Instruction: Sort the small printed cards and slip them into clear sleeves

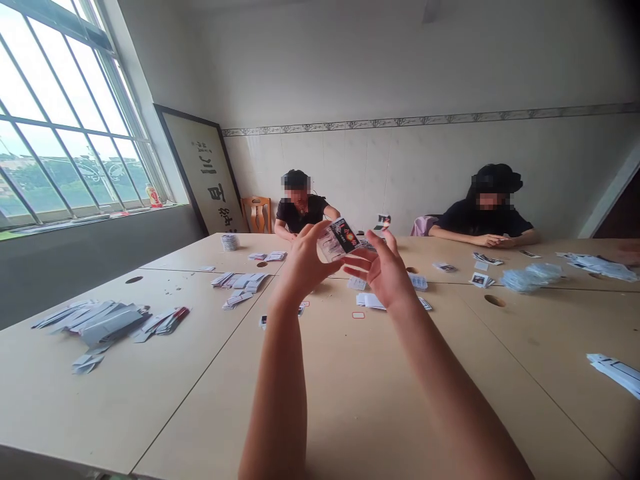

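Head view: the left hand and right hand are raised together above the table. The left hand's fingers pinch a small printed card in a clear sleeve; the right hand is open, fingertips just beside it. This looks like sleeving or checking the card, which calls for a steady pinch. Below the hands lie loose cards; far left, a flat card pile. Two people sit beyond.
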The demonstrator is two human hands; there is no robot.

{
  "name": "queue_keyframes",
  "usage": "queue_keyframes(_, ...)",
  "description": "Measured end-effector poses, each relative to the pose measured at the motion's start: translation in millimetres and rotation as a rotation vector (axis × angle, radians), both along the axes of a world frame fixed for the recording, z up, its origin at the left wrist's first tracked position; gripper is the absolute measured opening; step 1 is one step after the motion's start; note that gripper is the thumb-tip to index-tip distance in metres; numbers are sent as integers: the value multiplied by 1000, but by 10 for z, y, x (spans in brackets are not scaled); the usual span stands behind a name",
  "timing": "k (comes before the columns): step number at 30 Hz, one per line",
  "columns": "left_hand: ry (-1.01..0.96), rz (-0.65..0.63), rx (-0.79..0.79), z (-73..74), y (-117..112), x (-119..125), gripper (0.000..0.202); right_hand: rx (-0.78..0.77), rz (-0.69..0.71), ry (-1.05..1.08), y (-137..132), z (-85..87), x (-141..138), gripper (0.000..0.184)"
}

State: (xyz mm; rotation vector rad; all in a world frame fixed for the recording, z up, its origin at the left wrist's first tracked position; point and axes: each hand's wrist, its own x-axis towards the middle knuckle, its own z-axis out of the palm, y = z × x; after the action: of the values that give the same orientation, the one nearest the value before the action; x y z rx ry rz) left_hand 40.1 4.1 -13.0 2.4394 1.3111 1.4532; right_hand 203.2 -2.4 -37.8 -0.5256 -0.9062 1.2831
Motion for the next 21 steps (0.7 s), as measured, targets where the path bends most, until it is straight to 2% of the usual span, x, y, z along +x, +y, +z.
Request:
queue_keyframes(3, -10, 44, -11, -13, 20, -24, 67, 59, -94, -54, -10, -12, -19, 113)
queue_keyframes(10, 45, -1, 17, -45, 40, 4, 68, 95, -182, -88, 46, -99, -90, 114)
queue_keyframes(16, -9, 22, -21, -44, 67, -46, 70, 152, -137, -81, -1, -75, -51, 116)
queue_keyframes(21, -118, -45, -90, -22, 50, -129, 71, 148, -108, -58, -49, -14, -33, 116)
